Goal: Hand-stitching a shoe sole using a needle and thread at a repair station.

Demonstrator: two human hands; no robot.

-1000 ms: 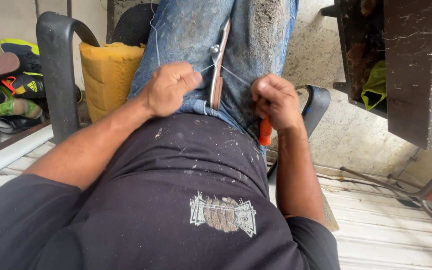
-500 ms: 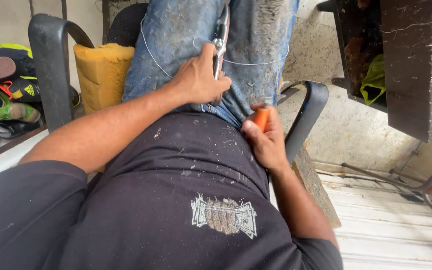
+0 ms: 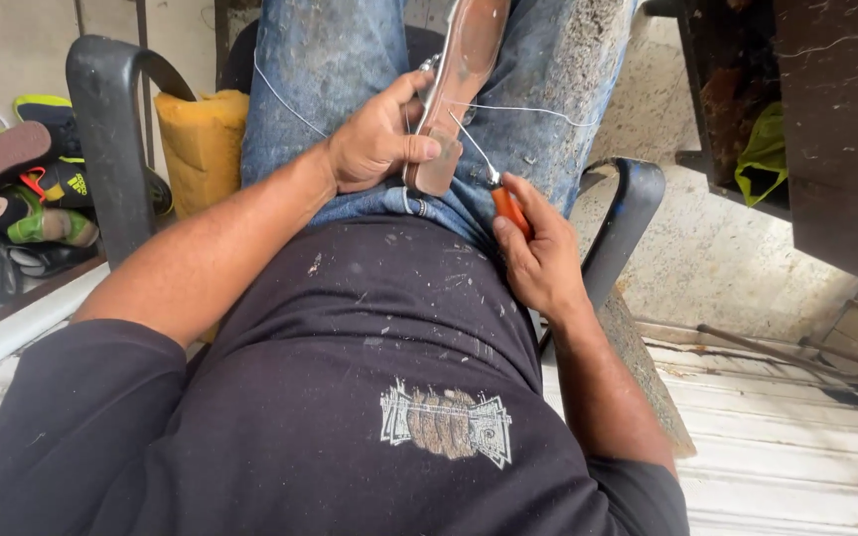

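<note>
Seated on a dark metal chair (image 3: 111, 119) over jeans (image 3: 330, 60), the left hand (image 3: 374, 139) clamps a stiff, light brown shoe sole (image 3: 454, 89) by its heel end while the right hand (image 3: 538, 253) grips an orange-handled awl (image 3: 506, 203) trailing thin white thread (image 3: 528, 111).

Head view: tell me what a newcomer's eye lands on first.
At top centre the left hand grips a brown shoe sole held upright between the jeans-clad knees. Just right of it, the right hand holds an orange-handled awl, its metal tip toward the sole, with white thread running across the jeans. Worn shoes pile at far left.
</note>
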